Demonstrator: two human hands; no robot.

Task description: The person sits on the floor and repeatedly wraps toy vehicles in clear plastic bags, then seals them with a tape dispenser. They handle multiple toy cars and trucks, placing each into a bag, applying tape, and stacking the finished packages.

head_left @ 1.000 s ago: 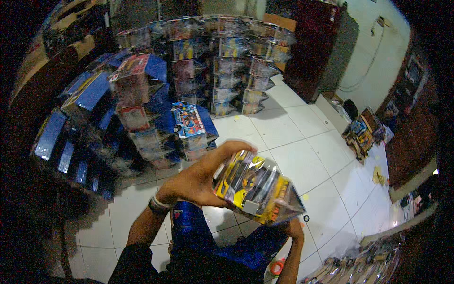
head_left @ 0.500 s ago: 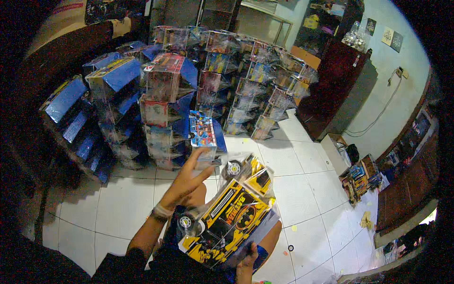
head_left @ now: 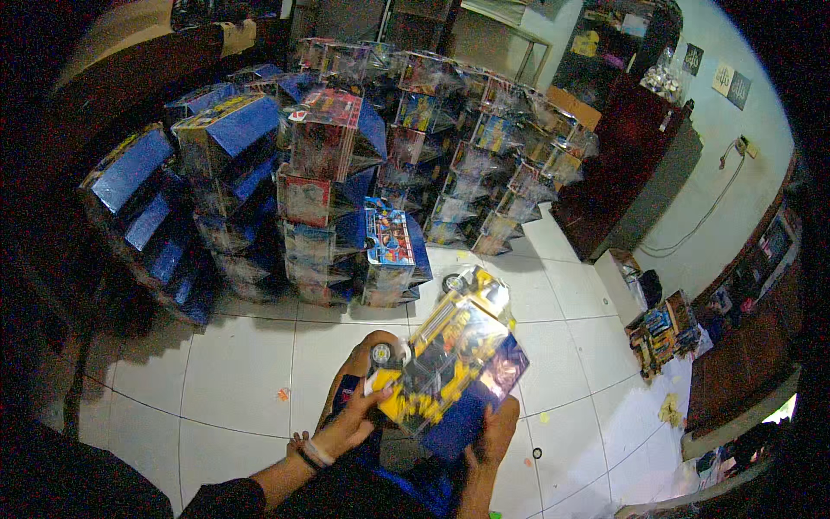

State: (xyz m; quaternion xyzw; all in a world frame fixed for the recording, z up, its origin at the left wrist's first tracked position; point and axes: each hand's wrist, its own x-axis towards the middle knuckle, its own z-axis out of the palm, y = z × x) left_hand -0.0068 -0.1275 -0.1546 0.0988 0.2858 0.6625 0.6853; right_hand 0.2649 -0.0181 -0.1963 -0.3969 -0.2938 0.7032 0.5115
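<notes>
Glossy white tiled floor (head_left: 233, 368): spreads around us.
Tall stacks of plastic-wrapped, multicoloured boxes (head_left: 324, 147): stand on the floor before us.
Boxy yellow-and-black toy truck in clear plastic (head_left: 450, 346): we hold it tilted over our lap, blue panel (head_left: 456, 424) nearest us.
Left hand (head_left: 354, 419): ours, clamped on the truck's yellow corner.
Right hand (head_left: 496, 432): ours, clamped on the blue panel's edge.
Small black ring (head_left: 537, 452): on the floor.

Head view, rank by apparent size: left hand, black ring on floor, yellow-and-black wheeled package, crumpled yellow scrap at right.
Largest to smallest, as they look:
1. Yellow-and-black wheeled package
2. Left hand
3. Crumpled yellow scrap
4. Black ring

Nearness to the camera may enlarge the first two.
</notes>
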